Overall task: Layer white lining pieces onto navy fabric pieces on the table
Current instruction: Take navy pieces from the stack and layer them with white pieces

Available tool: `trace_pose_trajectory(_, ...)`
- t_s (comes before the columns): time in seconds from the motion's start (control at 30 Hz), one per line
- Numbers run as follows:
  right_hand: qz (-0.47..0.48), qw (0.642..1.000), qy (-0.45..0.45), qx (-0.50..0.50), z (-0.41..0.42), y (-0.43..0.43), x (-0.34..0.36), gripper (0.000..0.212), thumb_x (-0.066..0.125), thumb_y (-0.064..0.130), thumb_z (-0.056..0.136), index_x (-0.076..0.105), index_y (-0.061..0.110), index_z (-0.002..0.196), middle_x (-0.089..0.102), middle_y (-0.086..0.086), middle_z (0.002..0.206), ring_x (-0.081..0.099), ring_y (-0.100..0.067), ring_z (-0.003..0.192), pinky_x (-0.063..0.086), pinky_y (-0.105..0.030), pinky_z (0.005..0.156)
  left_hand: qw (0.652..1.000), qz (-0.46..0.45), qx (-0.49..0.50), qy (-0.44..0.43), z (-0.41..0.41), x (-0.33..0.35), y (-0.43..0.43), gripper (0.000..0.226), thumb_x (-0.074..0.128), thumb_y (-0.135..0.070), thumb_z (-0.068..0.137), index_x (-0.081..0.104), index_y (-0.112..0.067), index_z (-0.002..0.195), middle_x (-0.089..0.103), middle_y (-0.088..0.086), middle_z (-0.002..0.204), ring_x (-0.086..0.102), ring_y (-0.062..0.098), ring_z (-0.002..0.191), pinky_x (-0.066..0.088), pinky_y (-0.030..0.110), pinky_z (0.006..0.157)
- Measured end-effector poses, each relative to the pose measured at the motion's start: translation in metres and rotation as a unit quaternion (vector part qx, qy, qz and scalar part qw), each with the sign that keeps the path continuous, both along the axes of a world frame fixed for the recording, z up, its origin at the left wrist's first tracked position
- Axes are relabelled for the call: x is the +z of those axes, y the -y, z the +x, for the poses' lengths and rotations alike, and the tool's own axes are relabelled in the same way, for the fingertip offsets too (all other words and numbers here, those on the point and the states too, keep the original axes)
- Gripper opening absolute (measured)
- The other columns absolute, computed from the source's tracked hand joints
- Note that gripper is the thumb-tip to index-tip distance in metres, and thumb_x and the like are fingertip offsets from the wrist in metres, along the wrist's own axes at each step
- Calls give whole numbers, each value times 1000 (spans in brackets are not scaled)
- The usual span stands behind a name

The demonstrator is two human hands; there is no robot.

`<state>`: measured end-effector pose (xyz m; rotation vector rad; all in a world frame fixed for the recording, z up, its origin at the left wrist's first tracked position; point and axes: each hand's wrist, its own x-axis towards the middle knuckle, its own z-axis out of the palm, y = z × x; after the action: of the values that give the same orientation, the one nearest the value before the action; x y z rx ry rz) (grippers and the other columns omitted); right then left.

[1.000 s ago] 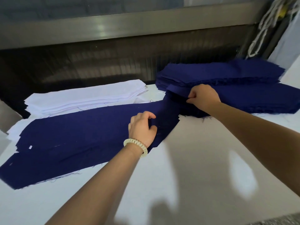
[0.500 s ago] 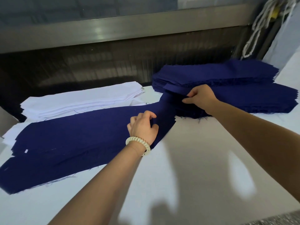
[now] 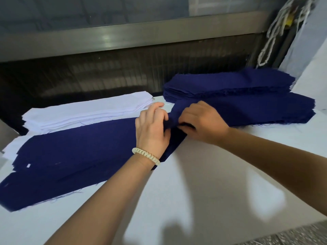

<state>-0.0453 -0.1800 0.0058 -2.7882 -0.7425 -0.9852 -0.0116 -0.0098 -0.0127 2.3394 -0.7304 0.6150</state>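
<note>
A long navy fabric piece (image 3: 74, 156) lies flat across the left of the white table (image 3: 212, 183), over a layer of white lining whose edge shows at the far left. My left hand (image 3: 152, 126), with a cream coil band on the wrist, pinches the right end of this navy piece. Close beside it, my right hand (image 3: 203, 121) pinches the same navy end. A stack of white lining pieces (image 3: 85, 112) sits behind the navy piece. Two stacks of navy pieces (image 3: 247, 99) lie at the back right.
A dark machine opening with a metal bar (image 3: 141, 36) runs along the table's back edge. White cords (image 3: 272, 32) hang at the upper right beside pale cloth. A speckled edge shows at the bottom right corner.
My right hand has come left, off the navy stack, and now meets my left hand at the end of the navy piece. My left hand has shifted up and right.
</note>
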Motion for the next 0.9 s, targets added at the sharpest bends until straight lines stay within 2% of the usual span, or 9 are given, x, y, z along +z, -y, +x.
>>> trace_pose_trajectory(0.1,-11,999,15,35,-10,-10,-7,13,80,8,68,67,5,73,62,-9,66,57,-27,56,45,-32,55,999,53,-5,-13,-4,6,-7,25,66,-2,71,59,-16,91,64,-7,85,50,22,87,22,26,74)
trace_pose_trajectory(0.23,-34,999,-30,15,-17,-6,-20,26,80,4,61,67,3,84,64,-11,73,59,-29,60,48,-34,56,994,103,-27,2,-12,2,-25,14,66,-2,76,69,-15,82,66,1,79,54,29,81,30,35,74)
trace_pose_trajectory(0.33,-88,988,-94,-79,-18,10,-34,53,79,7,59,65,5,110,65,-11,91,62,-31,78,48,-38,71,994,98,-50,-5,-19,-4,-41,21,66,5,72,70,-13,81,65,2,80,54,30,76,35,37,74)
trace_pose_trajectory(0.4,-124,965,-159,-165,-19,23,-42,67,67,17,75,44,16,137,57,-5,117,54,-27,103,36,-35,89,992,105,-77,0,-23,-8,-55,23,68,7,68,70,-12,79,65,1,79,55,30,74,35,37,74)
trace_pose_trajectory(0.43,-137,953,-184,-198,-20,30,-45,70,61,21,81,32,22,144,51,0,124,49,-23,110,30,-31,92,990,111,-90,1,-23,-10,-64,24,69,8,66,70,-12,79,65,1,79,55,30,74,35,36,74)
trace_pose_trajectory(0.57,-199,919,-229,-252,-29,51,-51,70,49,27,89,15,29,149,46,6,128,46,-17,113,27,-25,92,984,133,-119,-10,-24,-17,-103,28,71,11,64,70,-12,79,65,-1,81,46,16,80,31,30,77)
trace_pose_trajectory(0.7,-246,912,-267,-190,-46,57,-51,65,45,27,89,20,31,148,48,7,130,47,-18,113,29,-26,95,977,161,-141,5,-28,-24,-138,32,54,9,62,70,-12,80,66,0,81,41,11,77,29,25,69)
trace_pose_trajectory(0.8,-235,919,-304,-86,-58,49,-46,62,47,26,88,27,33,147,52,4,125,50,-21,108,35,-27,91,975,155,-159,30,-35,-29,-157,40,35,0,68,67,-15,84,65,-2,83,43,11,78,31,24,68)
trace_pose_trajectory(0.9,-200,920,-337,-16,-67,40,-40,63,51,23,84,33,37,143,57,3,115,53,-22,99,38,-26,88,977,134,-157,48,-41,-32,-169,45,27,-5,65,55,-25,94,54,-11,94,44,12,80,33,26,70)
